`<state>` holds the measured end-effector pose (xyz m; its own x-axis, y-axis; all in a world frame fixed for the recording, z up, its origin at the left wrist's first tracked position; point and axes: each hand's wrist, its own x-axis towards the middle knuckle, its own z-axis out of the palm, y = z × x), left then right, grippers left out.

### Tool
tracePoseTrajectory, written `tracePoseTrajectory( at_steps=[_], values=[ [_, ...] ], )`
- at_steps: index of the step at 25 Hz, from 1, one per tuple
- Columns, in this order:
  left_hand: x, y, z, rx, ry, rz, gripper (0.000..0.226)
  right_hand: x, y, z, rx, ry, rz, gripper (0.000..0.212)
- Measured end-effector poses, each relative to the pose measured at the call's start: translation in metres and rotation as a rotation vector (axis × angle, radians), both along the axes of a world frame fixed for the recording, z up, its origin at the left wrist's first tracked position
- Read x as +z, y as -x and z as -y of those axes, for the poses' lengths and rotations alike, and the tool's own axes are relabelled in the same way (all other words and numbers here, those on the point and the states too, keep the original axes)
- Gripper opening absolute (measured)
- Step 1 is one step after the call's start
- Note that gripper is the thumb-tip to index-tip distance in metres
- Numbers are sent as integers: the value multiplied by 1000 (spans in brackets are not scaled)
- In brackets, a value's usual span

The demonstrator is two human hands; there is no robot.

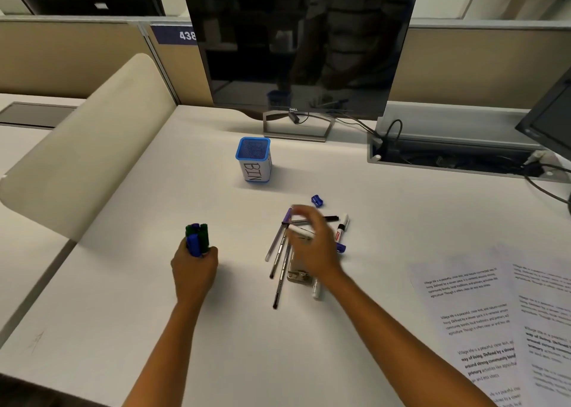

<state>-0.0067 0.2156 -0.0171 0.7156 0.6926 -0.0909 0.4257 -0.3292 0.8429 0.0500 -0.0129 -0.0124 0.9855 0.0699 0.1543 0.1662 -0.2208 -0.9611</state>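
Markers point(197, 239) with blue and green caps stand upright as a bundle in the left hand point(193, 270), whose fingers are curled tightly round their lower ends, left of centre over the desk point(216, 329). Well apart to its right, the right hand point(312, 246) is above a loose pile of pens point(279, 261). Its fingers are bent downward and blurred by motion, so it cannot be told whether it grips anything. A white pen end shows just beside its fingertips. The pens lie fanned out, most pointing away from the person, and a small metal piece point(298, 275) lies partly under the wrist. Just beyond the pile lie a white marker point(342, 225) and a small blue cap point(317, 200). Farther back stands a blue mesh holder point(254, 161) labelled BIN, near the foot of a dark monitor point(296, 45). Printed sheets point(482, 314) lie at the desk's right side.
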Motion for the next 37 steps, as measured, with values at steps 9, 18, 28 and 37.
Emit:
tracePoseTrajectory(
  at_steps=[9, 18, 28, 37],
  values=[
    [-6, -47, -101, -79, -485, -518, 39, -60, -36, 131, -675, 334, -32, 28],
    [-10, -106, -165, -120, -646, -512, 45, -63, -46, 121, -604, 683, -17, 19],
    [-26, -90, -173, -74, -691, -438, 77, -66, -48, 121, -596, 720, -2, 19],
    [-31, -78, -174, -175, -806, -446, 74, -67, -48, 121, -597, 720, 9, 19]
  ],
)
